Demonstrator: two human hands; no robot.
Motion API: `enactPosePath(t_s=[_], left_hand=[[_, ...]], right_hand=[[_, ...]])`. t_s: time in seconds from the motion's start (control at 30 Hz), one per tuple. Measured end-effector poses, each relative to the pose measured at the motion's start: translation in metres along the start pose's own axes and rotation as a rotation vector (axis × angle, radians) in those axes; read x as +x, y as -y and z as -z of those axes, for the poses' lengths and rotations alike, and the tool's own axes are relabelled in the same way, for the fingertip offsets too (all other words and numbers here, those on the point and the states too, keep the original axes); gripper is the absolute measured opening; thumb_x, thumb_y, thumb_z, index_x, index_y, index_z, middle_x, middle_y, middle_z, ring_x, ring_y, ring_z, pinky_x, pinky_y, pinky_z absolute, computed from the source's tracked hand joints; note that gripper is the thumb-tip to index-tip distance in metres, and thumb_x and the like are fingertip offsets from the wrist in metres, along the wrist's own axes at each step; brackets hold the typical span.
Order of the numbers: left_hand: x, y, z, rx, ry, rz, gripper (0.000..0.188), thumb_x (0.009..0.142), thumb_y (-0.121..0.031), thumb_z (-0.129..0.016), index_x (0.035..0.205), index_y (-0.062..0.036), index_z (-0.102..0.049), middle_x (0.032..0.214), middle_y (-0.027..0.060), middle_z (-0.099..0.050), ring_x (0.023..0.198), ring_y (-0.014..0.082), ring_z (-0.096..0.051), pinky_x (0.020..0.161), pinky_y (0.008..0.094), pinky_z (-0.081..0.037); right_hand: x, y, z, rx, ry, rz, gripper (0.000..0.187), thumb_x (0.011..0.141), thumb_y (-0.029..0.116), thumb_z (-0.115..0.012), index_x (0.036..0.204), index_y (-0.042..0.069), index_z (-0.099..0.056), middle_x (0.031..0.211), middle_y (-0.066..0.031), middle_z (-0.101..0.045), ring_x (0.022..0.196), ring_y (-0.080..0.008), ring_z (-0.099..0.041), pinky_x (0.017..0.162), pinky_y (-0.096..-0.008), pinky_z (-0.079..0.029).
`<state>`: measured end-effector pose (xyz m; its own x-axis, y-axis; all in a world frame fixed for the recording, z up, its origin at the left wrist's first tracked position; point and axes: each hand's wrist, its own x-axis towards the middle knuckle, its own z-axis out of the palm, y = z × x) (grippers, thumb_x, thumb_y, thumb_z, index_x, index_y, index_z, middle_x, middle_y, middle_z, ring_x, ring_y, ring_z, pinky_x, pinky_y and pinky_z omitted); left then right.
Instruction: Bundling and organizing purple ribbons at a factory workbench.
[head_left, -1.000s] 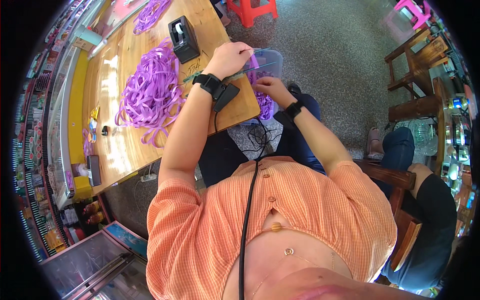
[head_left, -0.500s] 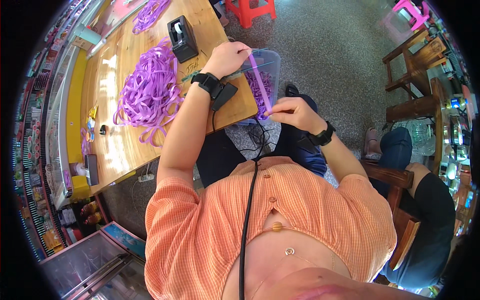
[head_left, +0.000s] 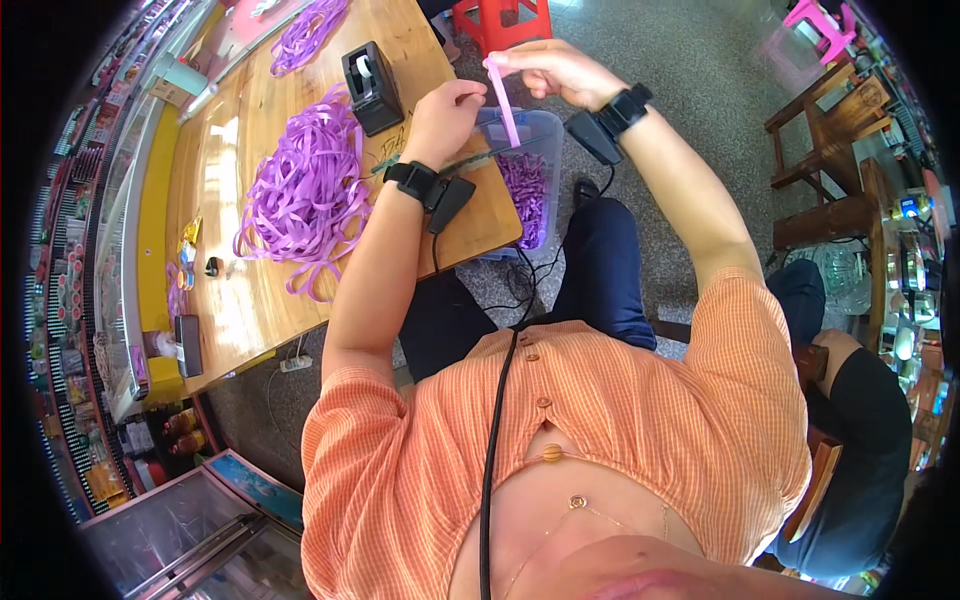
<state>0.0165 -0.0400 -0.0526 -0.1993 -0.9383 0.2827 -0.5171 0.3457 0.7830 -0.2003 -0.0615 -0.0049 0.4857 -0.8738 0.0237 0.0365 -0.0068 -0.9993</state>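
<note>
Right hand [head_left: 572,76] pinches 1 purple strip [head_left: 505,110], lower end over bin [head_left: 542,122]. Left hand [head_left: 443,120] left of bin, fingers curled, can't tell if gripping. Ribbon pile [head_left: 305,190] farther left of bin. Purple pieces [head_left: 527,190] inside bin.

Prob. small shop, w/ rows of pkgd goods [head_left: 75,275] far L & glass-topped cabinet [head_left: 175,535].
</note>
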Motion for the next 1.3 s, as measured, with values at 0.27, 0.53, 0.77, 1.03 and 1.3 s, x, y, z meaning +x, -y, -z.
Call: enactPosePath(t_s=[0.27, 0.53, 0.77, 1.03, 1.3], left_hand=[[-0.007, -0.014, 0.011, 0.011, -0.069, -0.004, 0.02, 0.09, -0.019, -0.065, 0.103, -0.0059, -0.073, 0.09, 0.0139, -0.073, 0.081, 0.0252, -0.071, 0.075, 0.0335, -0.054], [-0.01, -0.031, 0.006, 0.105, 0.036, -0.048, 0.023, 0.088, -0.024, -0.067, 0.101, -0.0068, -0.074, 0.091, 0.0143, -0.072, 0.083, 0.0294, -0.069, 0.077, 0.036, -0.054], [-0.006, 0.003, -0.007, 0.297, 0.114, -0.368, 0.021, 0.089, -0.028, -0.063, 0.097, -0.0129, -0.075, 0.096, 0.0118, -0.071, 0.095, 0.033, -0.065, 0.085, 0.045, -0.051], [-0.006, 0.003, -0.011, 0.491, 0.212, -0.161, 0.03, 0.093, -0.033, -0.051, 0.098, -0.0143, -0.075, 0.103, 0.0108, -0.071, 0.11, 0.0341, -0.061, 0.094, 0.053, -0.043], [-0.003, -0.009, -0.011, 0.471, 0.223, -0.171, 0.029, 0.093, -0.031, -0.053, 0.097, -0.0115, -0.075, 0.102, 0.0123, -0.071, 0.105, 0.0344, -0.062, 0.093, 0.0485, -0.048]], right_hand=[[0.029, -0.042, -0.003, 0.029, -0.139, -0.17, 0.028, 0.08, 0.017, -0.079, 0.104, 0.003, -0.074, 0.063, 0.0062, -0.054, 0.049, -0.0036, -0.033, 0.047, -0.0233, -0.026], [0.032, -0.053, 0.001, -0.033, -0.164, -0.172, 0.025, 0.077, 0.015, -0.079, 0.098, 0.003, -0.075, 0.06, 0.0046, -0.054, 0.048, -0.0044, -0.033, 0.046, -0.0241, -0.025], [0.024, -0.052, -0.005, -0.13, -0.146, -0.291, 0.023, 0.083, 0.018, -0.073, 0.104, 0.006, -0.073, 0.066, 0.0046, -0.057, 0.049, -0.004, -0.034, 0.046, -0.023, -0.028], [-0.027, -0.093, -0.008, 0.146, 0.099, -0.129, 0.044, 0.091, 0.008, -0.061, 0.135, 0.01, -0.056, 0.117, 0.0014, -0.067, 0.08, -0.0057, -0.061, 0.068, -0.0209, -0.048], [-0.057, -0.121, -0.038, 0.107, -0.023, -0.198, 0.022, 0.092, 0.026, -0.07, 0.103, 0.007, -0.072, 0.089, 0.0024, -0.069, 0.076, -0.0059, -0.06, 0.069, -0.021, -0.047]])
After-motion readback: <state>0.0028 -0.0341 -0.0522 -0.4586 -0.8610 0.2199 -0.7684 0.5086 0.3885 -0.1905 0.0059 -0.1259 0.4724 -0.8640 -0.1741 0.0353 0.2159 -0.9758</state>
